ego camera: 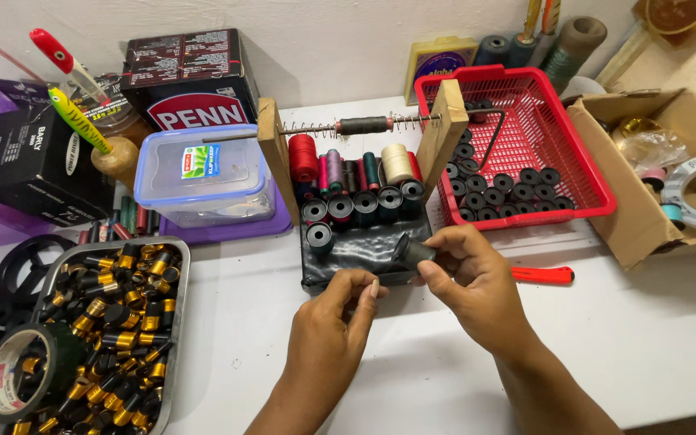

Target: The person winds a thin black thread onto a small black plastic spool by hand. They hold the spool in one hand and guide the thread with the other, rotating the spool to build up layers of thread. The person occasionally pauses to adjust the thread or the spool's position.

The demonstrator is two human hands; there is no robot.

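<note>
Fingers (432,278) of the right hand (469,282) are pinched shut on a small black cylindrical piece (412,250), thumb below and index curled over the top. Piece sits just above the front edge of the black tray (364,246), tilted, one end pointing up-left. Left hand (340,310) is just beside it, lower left, fingertips drawn together; can't tell if they grip anything. Both hands over the white table (606,322). Black tray carries thread spools (352,173) and black bobbins under a wooden frame (271,157) with a spring-loaded rod. Red basket (582,173) of black rings to the right, red-handled tool (543,275) just beyond the right wrist. Metal tray (177,322) of black-and-gold parts to the left, tape roll (22,379) at its near corner, clear lidded box (203,173) behind.
</note>
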